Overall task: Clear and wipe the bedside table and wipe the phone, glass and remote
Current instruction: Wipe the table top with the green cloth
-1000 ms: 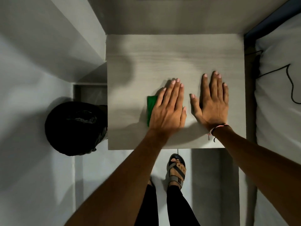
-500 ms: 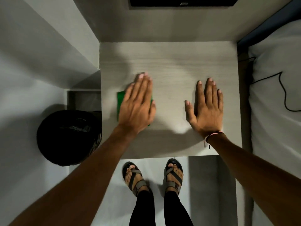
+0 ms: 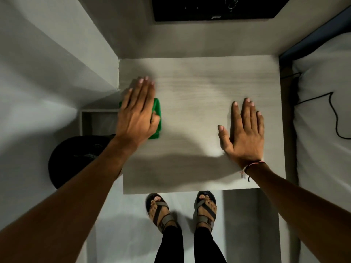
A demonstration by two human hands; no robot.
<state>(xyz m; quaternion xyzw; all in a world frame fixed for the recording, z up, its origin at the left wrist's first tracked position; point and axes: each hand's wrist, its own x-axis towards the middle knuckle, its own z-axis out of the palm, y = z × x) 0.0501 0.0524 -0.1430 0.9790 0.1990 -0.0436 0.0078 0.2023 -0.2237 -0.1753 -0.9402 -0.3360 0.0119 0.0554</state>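
The pale wood-grain bedside table (image 3: 199, 88) fills the middle of the view, with only my hands and a cloth on its top. My left hand (image 3: 136, 112) lies flat on a folded green cloth (image 3: 157, 118) at the table's left edge, fingers straight, pressing it to the surface. Only the cloth's right side shows past the hand. My right hand (image 3: 244, 133) rests flat and empty on the right half of the top, fingers spread. The phone, glass and remote are not in sight.
A black bin (image 3: 76, 158) with a dark liner stands on the floor left of the table. A white bed (image 3: 322, 130) with a black cable (image 3: 334, 114) lies to the right. A dark panel (image 3: 218, 8) hangs on the wall behind. My sandalled feet (image 3: 182, 209) stand at the table's front.
My left hand has slid the green cloth leftwards from the table's middle to its left edge. My right hand has stayed flat on the right side. The view has tilted up slightly.
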